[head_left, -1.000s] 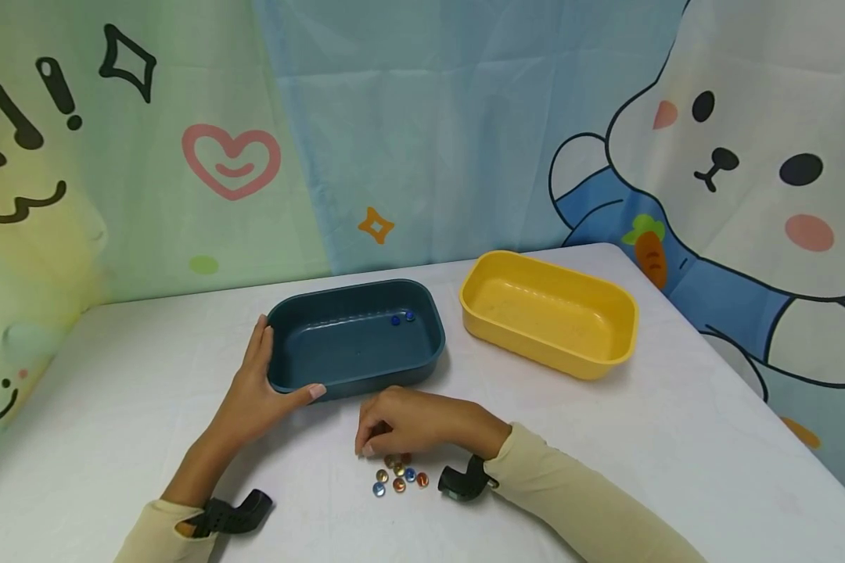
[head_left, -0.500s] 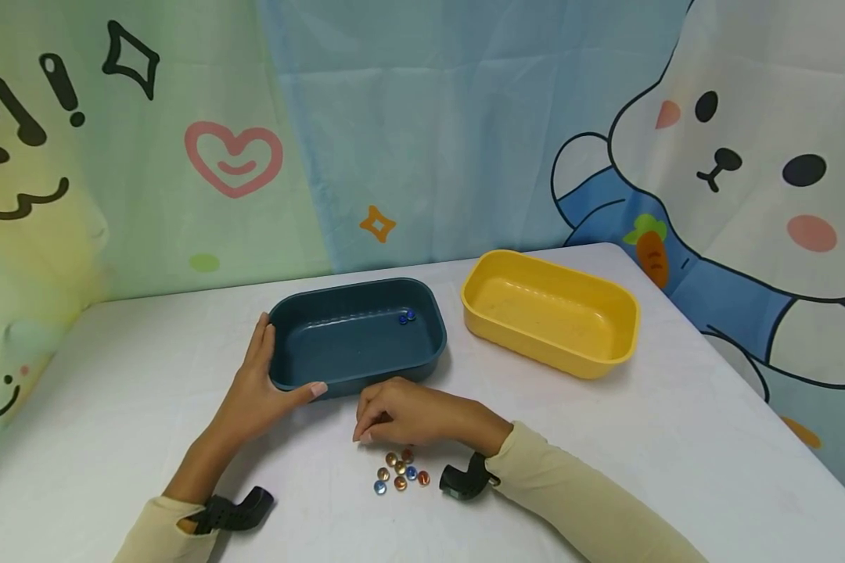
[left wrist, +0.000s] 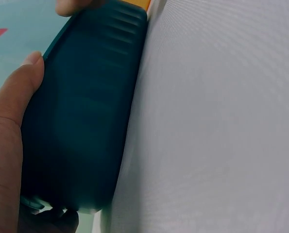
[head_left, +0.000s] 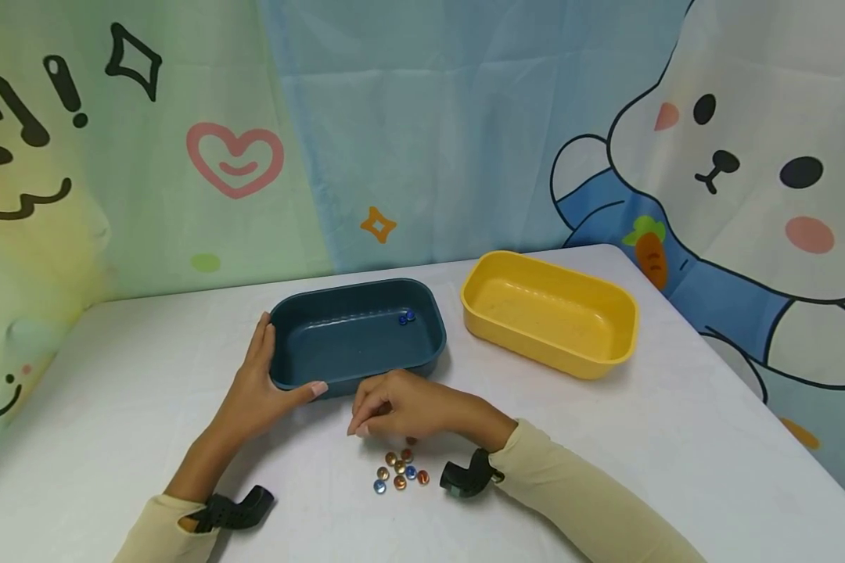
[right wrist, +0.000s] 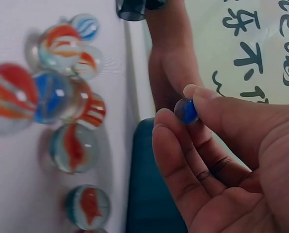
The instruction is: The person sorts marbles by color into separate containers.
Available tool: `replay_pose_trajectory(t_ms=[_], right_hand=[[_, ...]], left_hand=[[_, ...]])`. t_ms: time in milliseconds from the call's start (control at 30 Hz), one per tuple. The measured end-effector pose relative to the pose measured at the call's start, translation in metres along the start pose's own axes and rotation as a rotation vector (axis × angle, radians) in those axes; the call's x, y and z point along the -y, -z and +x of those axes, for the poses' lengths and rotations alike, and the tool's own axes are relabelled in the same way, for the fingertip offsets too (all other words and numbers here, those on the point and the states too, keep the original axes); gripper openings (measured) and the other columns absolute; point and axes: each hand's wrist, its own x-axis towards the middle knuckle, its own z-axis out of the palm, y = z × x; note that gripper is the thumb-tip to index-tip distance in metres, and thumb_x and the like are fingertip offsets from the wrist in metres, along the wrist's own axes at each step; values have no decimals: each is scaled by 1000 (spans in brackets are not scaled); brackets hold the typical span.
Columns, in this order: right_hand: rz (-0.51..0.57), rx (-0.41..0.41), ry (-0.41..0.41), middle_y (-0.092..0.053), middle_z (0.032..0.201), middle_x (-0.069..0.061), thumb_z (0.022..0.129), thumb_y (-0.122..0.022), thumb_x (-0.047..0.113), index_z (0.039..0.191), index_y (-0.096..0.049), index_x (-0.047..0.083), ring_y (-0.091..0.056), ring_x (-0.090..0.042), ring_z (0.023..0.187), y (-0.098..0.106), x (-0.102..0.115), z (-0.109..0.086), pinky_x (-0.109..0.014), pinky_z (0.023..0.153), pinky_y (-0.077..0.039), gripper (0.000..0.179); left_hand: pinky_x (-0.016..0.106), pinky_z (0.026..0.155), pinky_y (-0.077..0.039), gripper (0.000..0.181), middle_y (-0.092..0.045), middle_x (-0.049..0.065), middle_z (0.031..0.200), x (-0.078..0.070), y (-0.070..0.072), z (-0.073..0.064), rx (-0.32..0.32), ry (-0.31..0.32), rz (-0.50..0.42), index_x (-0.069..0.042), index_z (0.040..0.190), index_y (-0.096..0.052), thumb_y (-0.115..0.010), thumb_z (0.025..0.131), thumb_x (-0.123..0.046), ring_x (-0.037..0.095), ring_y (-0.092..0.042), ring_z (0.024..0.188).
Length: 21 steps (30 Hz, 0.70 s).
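Observation:
A glass marble with a blue core [right wrist: 186, 110] is pinched between the thumb and fingertips of my right hand [head_left: 411, 405], over the cloth near the bin's front wall. Holding the left front corner of the dark teal bin [head_left: 345, 344], my left hand [head_left: 253, 399] has its thumb on the front rim and fingers along the left end. Two dark blue marbles [head_left: 410, 315] lie inside that bin toward its right. Below my right hand, a cluster of several marbles, including an orange one [right wrist: 74, 148] and a light blue one [head_left: 379, 486], sits on the cloth.
A yellow bin [head_left: 549, 305] stands at the back right, beside the teal one, with no marbles visible in it. White cloth [head_left: 605, 438] covers the table. A patterned curtain [head_left: 429, 141] hangs behind its back edge.
My right hand has moved slightly up and away from the marble cluster, uncovering more of it. In the teal bin, one blue marble has rolled a little to the right. My left hand stays put.

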Motion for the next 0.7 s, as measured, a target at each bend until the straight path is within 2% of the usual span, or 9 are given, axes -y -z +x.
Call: replay_pose_trajectory(t_ms=[267, 467, 700], right_hand=[[55, -20, 12, -63, 97, 9, 93, -66, 7, 101, -76, 3, -56, -7, 83, 7, 4, -2, -23, 72, -49, 13], [51, -64, 32, -64, 98, 6, 93, -67, 7, 99, -76, 1, -59, -9, 90, 15, 7, -4, -26, 78, -51, 13], [32, -135, 54, -64, 99, 4, 92, -67, 7, 100, -76, 1, -59, -11, 93, 29, 7, -5, -28, 80, -52, 13]], left_hand=[[64, 108, -19, 120, 8, 5, 162, 0, -1, 0, -2, 4, -5, -1, 154, -1, -79, 77, -50, 33, -3, 146], [64, 107, -21, 120, 8, 4, 162, 0, -1, 0, -3, 1, 0, -2, 155, -1, -79, 77, -50, 34, -4, 146], [63, 108, -21, 119, 8, 4, 162, -1, -1, 0, -3, 7, 3, -1, 154, -2, -79, 77, -50, 33, -4, 147]])
